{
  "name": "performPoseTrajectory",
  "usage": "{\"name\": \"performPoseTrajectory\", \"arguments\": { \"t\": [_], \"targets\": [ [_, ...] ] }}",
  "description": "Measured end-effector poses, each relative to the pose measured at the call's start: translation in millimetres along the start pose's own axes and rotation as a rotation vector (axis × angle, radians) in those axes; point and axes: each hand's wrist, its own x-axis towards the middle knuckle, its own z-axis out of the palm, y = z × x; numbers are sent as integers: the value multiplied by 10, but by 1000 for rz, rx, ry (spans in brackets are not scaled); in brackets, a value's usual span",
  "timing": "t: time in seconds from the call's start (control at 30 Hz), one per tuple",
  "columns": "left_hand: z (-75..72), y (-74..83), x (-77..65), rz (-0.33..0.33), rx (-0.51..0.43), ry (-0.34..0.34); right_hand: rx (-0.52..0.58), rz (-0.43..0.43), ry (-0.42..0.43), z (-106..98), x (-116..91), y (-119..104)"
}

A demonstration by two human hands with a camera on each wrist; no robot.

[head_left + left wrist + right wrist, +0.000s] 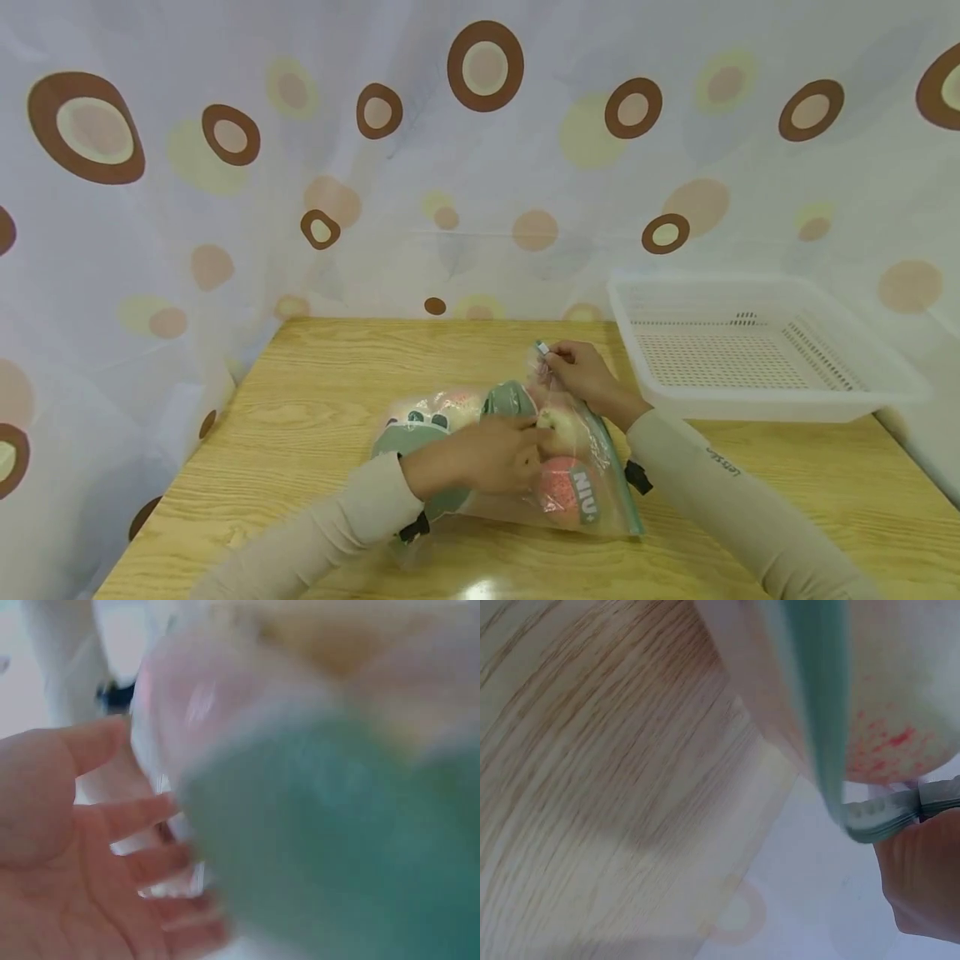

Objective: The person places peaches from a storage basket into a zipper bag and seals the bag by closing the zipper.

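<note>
A clear zip bag (517, 510) with green print lies on the table, holding several round, fruit-like things, among them a red one (557, 483) and a pale yellow one (567, 432). Down its right side runs a green zip strip (613, 457). At the bag's far corner my right hand (587, 373) pinches the end of the strip. In the right wrist view the strip (826, 705) bends at that hand's thumb (922, 874), beside a pale, red-speckled round thing (900, 712). My left hand (487, 457) lies over the bag's middle; its fingers (142, 817) reach loosely along the plastic.
A white plastic basket (780, 404) with a meshed bottom stands at the table's back right. The wooden table (330, 358) runs back to a hanging cloth (420, 267) printed with brown rings, which also covers the left and right sides.
</note>
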Motion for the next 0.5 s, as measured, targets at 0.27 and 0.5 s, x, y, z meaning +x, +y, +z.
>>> {"name": "performPoseTrajectory", "arguments": {
  "t": [0.27,0.5],
  "targets": [
    [-591,-305,309,-139,-75,353,-81,-26,14,-136,-35,-69],
    [-719,-370,675,-155,8,399,-191,-66,69,-205,-44,-89]
  ]
}}
